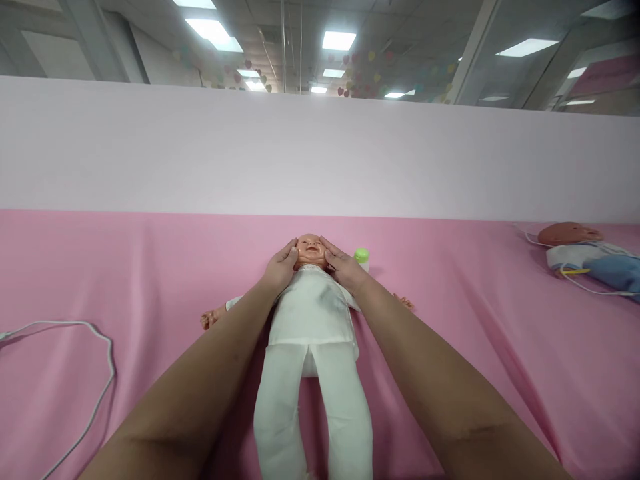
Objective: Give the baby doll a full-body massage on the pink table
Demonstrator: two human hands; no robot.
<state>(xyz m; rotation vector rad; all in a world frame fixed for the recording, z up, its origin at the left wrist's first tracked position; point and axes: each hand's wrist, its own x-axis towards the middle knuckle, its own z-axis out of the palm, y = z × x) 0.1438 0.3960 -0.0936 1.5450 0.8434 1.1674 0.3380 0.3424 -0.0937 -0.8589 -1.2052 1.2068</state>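
1. Both hands cup the baby doll's head: L hand point(281, 267) on one side, R hand point(345, 267) on the other, fingers extended & together, neither clenched. Contact w/ the sides of the head looks light; can't tell how much pressure.
2. Baby doll point(313, 313) lies face up btwn the forearms, head btwn the palms, legs running back toward the wearer. White top & trousers. Its arms stick out sideways under the forearms, little hands showing beyond them.
3. Two-sided hold prob. keeps the head centred & stops it rolling; legs-toward-wearer layout prob. lets both arms reach evenly.
4. Green-capped bottle point(361, 256) stands just beyond R hand, partly hidden by it; touching or not, can't tell. Prob. parked there for easy reach, but R hand could knock it if swung outward.
5. Pink cloth point(170, 267) spreads under everything, w/ folds R of R forearm. Sideways room looks generous.
6. White cable point(107, 347) loops L of L forearm, well apart from L hand; limits a wide L sweep.
7. Second baby doll point(570, 233), blue-and-white clothes, lies far R of R hand, w/ white cords.
8. White panel point(320, 153) rises past the hands at the cloth's far edge, so forward room is tightest.
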